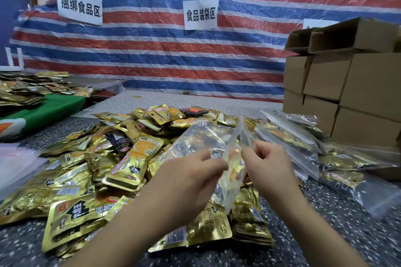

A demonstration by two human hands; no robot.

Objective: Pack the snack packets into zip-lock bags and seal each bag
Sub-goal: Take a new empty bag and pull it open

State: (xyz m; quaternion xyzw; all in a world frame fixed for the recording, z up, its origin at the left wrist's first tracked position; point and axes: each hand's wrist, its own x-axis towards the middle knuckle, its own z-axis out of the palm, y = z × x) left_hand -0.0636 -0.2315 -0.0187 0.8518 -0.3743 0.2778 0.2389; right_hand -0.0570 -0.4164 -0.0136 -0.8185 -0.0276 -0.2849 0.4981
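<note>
Left hand [191,176] pinches one wall of a clear zip-lock bag [217,143] near its mouth, fingers curled on the film. We note, further left, a second table with a green cloth [54,106] carrying more gold packets, and a stack of empty clear bags [17,160] at the near left edge. Below and around our hands lies the heap of gold snack packets [121,158] on the speckled table [347,234]. Inside the held bag we see at least one packet, orange and gold; the exact count cannot be told through the glare. Right hand [267,165] pinches the opposite wall, so the mouth stands parted between both grips. To the right, filled bags [303,136] lie stacked beside cardboard boxes [347,84].

Risks, as we judge them: thin film may slip from either pinch and spill contents; a packet corner caught in the zip track would leave the seal incomplete.
</note>
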